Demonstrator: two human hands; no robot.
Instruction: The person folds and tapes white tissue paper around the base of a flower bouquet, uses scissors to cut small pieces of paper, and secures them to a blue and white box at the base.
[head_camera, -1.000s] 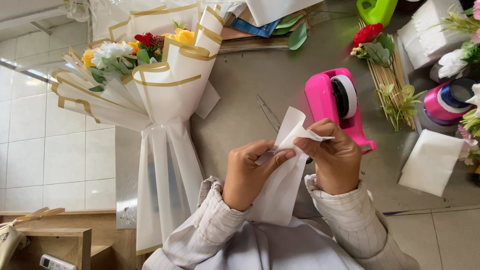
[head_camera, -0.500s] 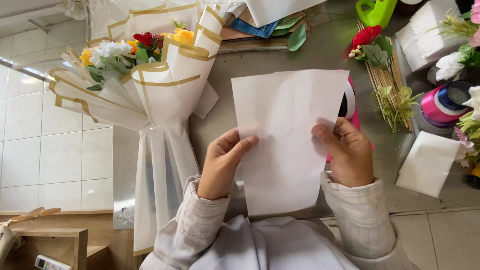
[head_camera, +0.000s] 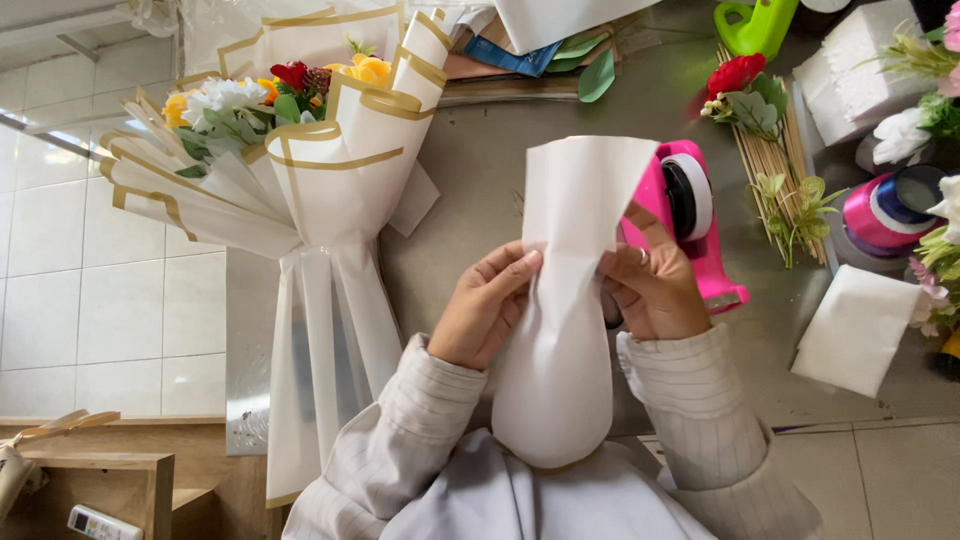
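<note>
A white sheet (head_camera: 565, 330), long axis running away from the body, is pinched at its waist between left hand (head_camera: 487, 312) and right hand (head_camera: 655, 290) above the tabletop (head_camera: 480, 170).

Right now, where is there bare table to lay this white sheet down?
Best patch: grey table between the bouquet and the pink tape dispenser, just beyond the left hand and right hand pinching the sheet. A smaller strip lies between dispenser and white pad. The right edge is crowded with skewers, ribbon and flowers.
</note>
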